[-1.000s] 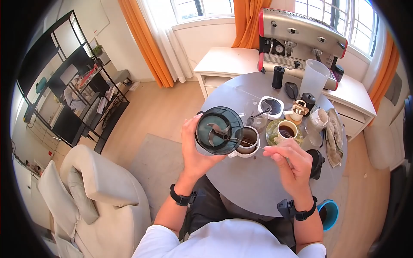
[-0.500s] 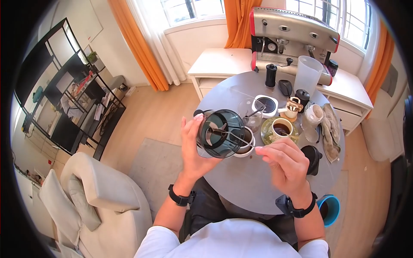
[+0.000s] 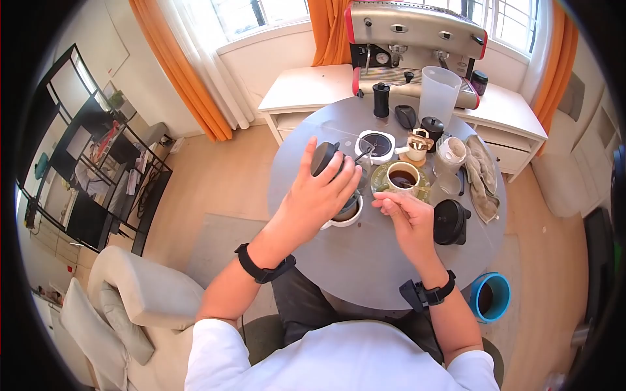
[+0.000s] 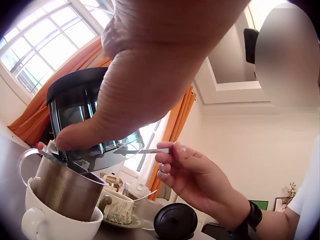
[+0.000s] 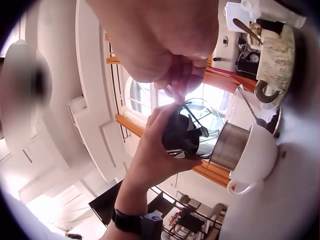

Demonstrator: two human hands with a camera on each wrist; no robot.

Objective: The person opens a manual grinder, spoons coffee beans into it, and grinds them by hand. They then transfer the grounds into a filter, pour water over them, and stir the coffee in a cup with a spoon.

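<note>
My left hand [image 3: 316, 199] grips a tinted clear grinder cup [image 4: 75, 112] with a black base, tipped so its mouth faces down. Below sits a metal mesh filter [image 4: 70, 190] set in a white cup [image 4: 57, 220], and the tilted mouth overlaps the filter's rim. Between thumb and fingertips, my right hand [image 3: 409, 218] pinches a thin metal stick [image 4: 150, 150] by its end. The stick's other end reaches into the grinder cup's mouth, as the right wrist view also shows. Blades inside the grinder cup are hidden from the head view by my left hand.
Close behind, a cup of dark coffee [image 3: 402, 189] stands on a green saucer [image 3: 379, 178]. A black lid [image 3: 448, 223] lies to the right, near a rumpled cloth [image 3: 481, 179]. Farther back are a white scale [image 3: 376, 144], a tall clear pitcher [image 3: 438, 94] and an espresso machine [image 3: 417, 39].
My left hand has turned the grinder cup from facing me to mouth-down over the filter. The right hand has followed with the stick. The head view has shifted.
</note>
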